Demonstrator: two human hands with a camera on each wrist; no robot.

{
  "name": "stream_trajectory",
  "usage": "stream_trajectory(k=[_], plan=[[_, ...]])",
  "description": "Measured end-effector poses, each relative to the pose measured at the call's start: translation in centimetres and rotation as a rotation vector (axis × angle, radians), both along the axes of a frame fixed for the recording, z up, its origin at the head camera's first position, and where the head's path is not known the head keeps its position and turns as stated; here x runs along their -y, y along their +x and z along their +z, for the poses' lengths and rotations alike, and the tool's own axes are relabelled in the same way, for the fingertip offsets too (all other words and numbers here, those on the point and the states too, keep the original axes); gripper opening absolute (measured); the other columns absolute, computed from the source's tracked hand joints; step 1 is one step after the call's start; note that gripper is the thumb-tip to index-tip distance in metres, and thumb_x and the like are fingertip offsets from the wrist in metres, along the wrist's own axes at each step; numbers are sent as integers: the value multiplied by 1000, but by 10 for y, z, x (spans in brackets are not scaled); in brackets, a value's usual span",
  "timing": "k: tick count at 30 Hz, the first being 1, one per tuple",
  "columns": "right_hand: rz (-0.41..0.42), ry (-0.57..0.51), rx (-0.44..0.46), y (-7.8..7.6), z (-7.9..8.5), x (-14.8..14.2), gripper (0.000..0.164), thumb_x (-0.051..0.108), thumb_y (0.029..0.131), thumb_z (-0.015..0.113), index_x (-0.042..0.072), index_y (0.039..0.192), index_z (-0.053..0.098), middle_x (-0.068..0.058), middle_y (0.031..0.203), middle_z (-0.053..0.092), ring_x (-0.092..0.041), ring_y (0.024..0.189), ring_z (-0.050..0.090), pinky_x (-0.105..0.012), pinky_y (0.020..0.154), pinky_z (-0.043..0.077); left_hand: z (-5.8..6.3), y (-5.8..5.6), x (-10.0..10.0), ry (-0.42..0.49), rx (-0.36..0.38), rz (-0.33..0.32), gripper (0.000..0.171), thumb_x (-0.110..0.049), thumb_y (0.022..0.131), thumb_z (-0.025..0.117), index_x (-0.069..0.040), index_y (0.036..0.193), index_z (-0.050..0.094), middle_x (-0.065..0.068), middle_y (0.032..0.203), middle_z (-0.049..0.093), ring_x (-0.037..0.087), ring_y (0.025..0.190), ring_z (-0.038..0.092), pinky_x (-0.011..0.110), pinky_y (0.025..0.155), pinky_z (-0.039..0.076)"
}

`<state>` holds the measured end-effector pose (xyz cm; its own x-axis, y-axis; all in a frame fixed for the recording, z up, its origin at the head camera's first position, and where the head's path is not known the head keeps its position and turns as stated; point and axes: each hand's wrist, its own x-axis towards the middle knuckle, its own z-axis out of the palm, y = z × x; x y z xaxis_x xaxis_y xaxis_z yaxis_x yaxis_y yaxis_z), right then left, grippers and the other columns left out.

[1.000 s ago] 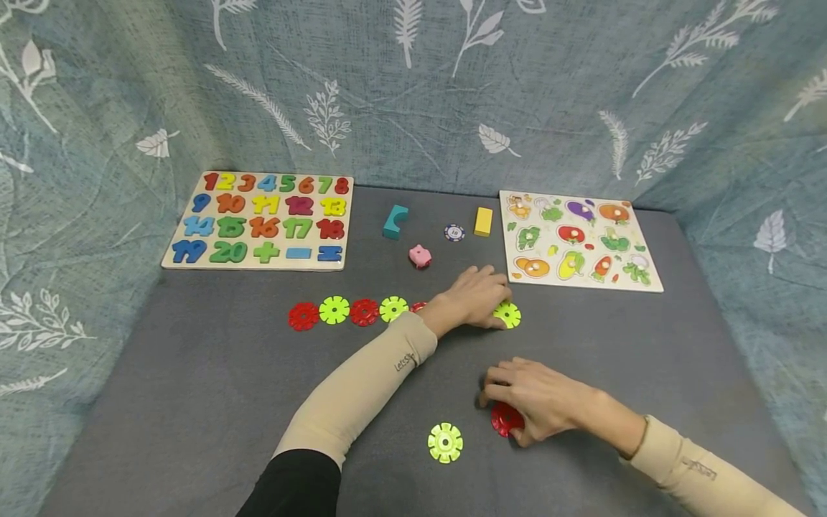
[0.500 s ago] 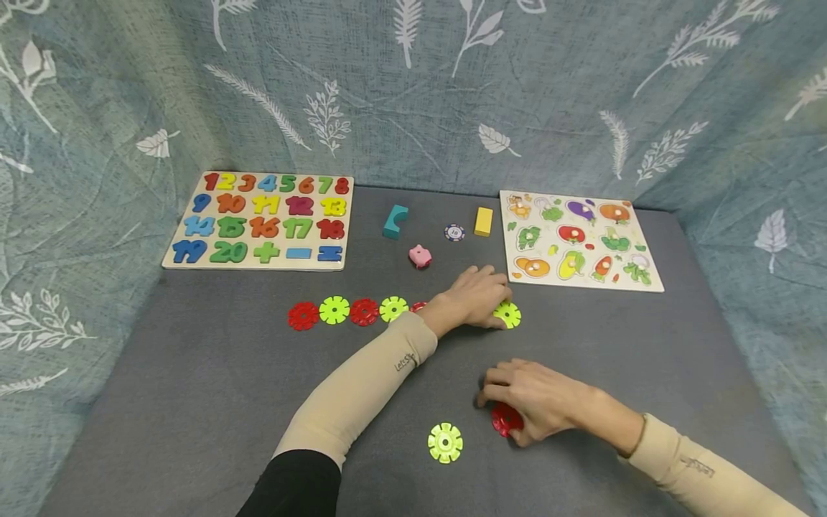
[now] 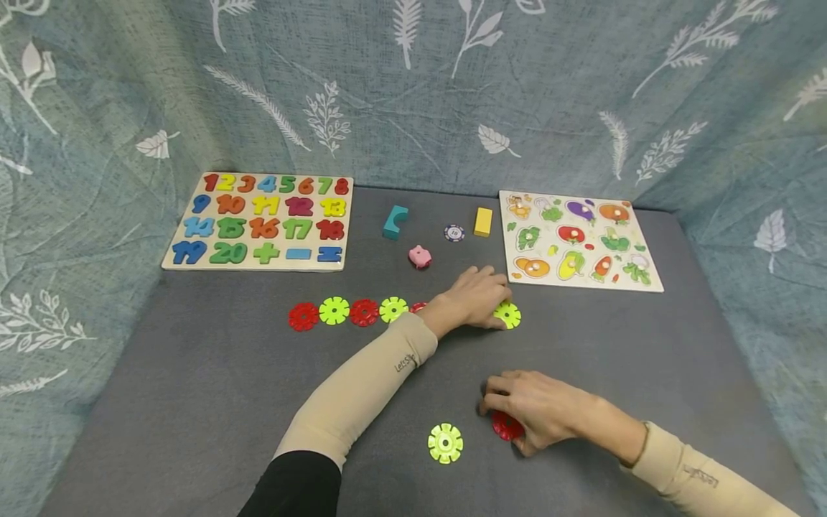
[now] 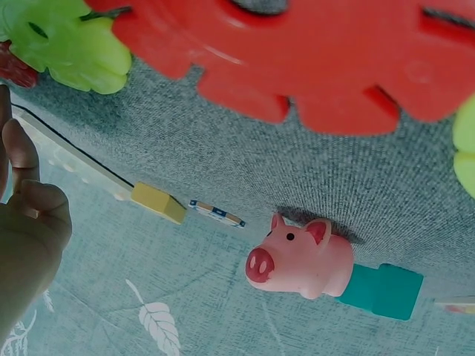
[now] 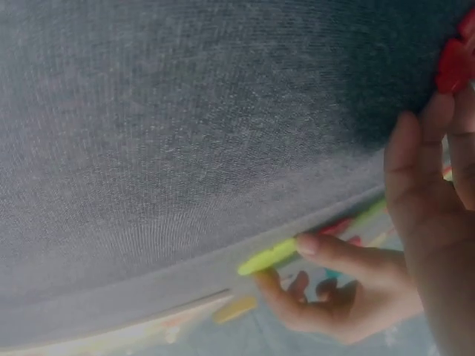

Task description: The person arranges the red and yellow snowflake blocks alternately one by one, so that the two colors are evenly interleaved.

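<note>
My left hand [image 3: 474,296] pinches a yellow-green notched plastic disc [image 3: 508,314] at the right end of a row of alternating red and yellow-green discs. In the right wrist view its thumb and fingers hold that disc [image 5: 267,257] by the edge. Nearer the front, my right hand [image 3: 543,408] grips a red notched disc [image 3: 507,426] between thumb and fingers. Just left of it lies a loose yellow-green disc [image 3: 445,443]. The row starts with a red disc [image 3: 304,316]; part of it is hidden under my left wrist. A red disc [image 4: 297,59] looms large in the left wrist view.
Behind the row stand a pink toy pig [image 3: 420,256], a teal arch block [image 3: 395,222], a poker chip [image 3: 454,232] and a yellow block [image 3: 482,222]. A number puzzle board [image 3: 258,264] lies back left, a vegetable puzzle board [image 3: 652,281] back right. A patterned curtain [image 3: 413,108] hangs behind.
My right hand has shifted slightly toward the front edge, and the red disc in it has moved the same way. My left hand and the row have stayed still.
</note>
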<state>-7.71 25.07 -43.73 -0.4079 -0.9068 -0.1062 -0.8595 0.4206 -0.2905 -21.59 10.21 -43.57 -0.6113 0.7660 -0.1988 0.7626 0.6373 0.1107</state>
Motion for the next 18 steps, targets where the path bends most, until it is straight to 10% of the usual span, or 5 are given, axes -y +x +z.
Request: stream_trajectory(k=[18], plan=[[-81,-16,-12,-5,3,-13,48,25,59,78,21,105,64,9,96,56,-3,82,51,-26,76,50,0,1,-1,-5,-4,0,50,-55,86,64,-24,125,64,-6,116,58,15,99,46,32,82,38]])
